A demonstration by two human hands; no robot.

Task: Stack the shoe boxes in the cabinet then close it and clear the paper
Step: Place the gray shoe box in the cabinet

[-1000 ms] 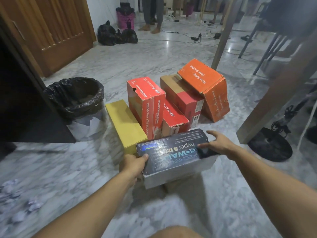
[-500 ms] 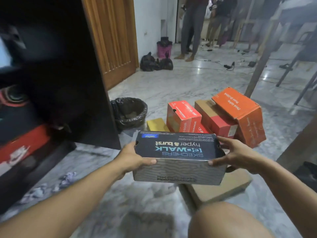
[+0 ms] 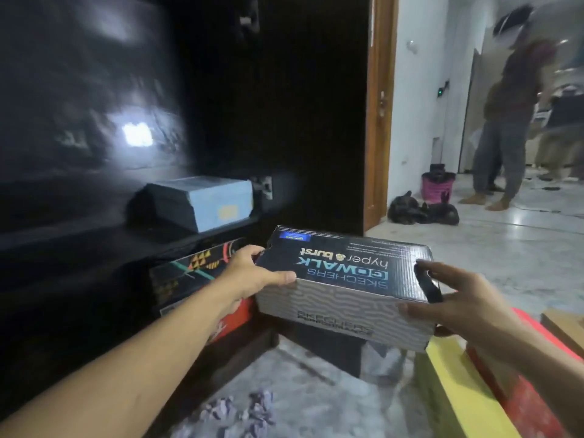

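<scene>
I hold a black and grey Skechers shoe box (image 3: 344, 286) in the air, level, in front of the dark open cabinet (image 3: 94, 248). My left hand (image 3: 249, 276) grips its left end and my right hand (image 3: 458, 298) grips its right end. Inside the cabinet a blue-grey box (image 3: 202, 200) lies on a shelf. Below it sits a black patterned box (image 3: 192, 270) on top of a red box (image 3: 235, 317). Crumpled paper (image 3: 243, 412) lies on the floor just below my left arm.
The cabinet's black door (image 3: 300, 121) stands open behind the held box. A yellow box (image 3: 458, 384) and a red box (image 3: 521, 393) lie on the marble floor at lower right. A person (image 3: 512, 121) stands at the back right, near black bags (image 3: 420, 210) and a pink bin (image 3: 437, 184).
I have lifted the Skechers box off the floor pile and swung left with it toward the cabinet. The view has turned from the boxes on the floor to the cabinet's shelves.
</scene>
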